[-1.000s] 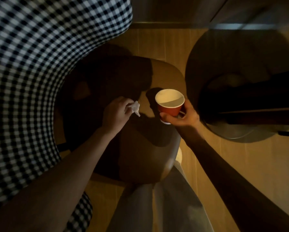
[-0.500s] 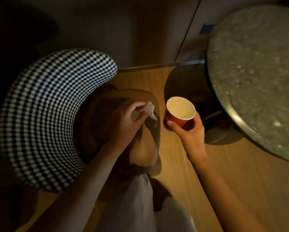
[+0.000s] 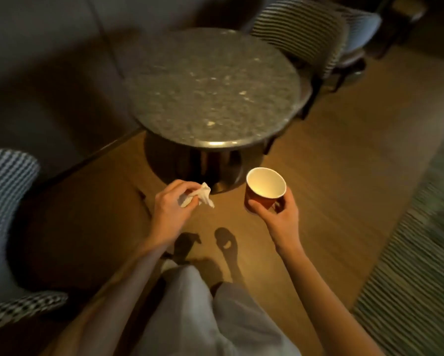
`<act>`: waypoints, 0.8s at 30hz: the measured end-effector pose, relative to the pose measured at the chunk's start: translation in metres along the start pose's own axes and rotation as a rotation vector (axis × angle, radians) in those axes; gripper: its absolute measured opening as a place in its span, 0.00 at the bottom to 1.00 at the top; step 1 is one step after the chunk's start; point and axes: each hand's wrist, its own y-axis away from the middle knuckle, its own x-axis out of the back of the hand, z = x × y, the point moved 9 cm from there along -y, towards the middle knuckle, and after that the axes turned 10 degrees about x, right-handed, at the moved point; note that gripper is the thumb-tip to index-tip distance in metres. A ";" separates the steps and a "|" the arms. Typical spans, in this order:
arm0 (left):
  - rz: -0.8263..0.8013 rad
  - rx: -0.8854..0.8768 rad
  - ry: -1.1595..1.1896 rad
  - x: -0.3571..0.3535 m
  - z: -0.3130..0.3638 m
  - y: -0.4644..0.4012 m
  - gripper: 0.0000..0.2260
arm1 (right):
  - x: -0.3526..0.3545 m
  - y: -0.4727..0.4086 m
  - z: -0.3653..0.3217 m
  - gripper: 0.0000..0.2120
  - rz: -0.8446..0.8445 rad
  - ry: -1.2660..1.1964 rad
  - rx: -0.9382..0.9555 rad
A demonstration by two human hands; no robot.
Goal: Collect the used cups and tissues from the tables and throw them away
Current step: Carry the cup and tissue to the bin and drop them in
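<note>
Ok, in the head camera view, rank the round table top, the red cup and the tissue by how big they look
1. Round table top, by far the largest.
2. Red cup, held in the right hand.
3. Tissue, pinched in the left hand; partly hidden by fingers, so its full size is unsure.

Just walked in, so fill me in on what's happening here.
A person is clearing up. Their left hand pinches a crumpled white tissue, and their right hand holds an upright red paper cup with a white inside. Both are held above the wooden floor, just short of the round dark speckled stone table. No bin is in view.
</note>
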 end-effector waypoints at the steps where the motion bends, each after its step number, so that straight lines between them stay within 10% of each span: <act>1: -0.047 -0.028 -0.011 -0.019 0.022 0.000 0.11 | 0.028 0.004 -0.002 0.31 0.046 0.007 -0.002; 24: -0.497 -0.365 0.049 -0.452 0.360 -0.223 0.10 | 0.463 -0.214 0.064 0.32 0.625 0.277 -0.071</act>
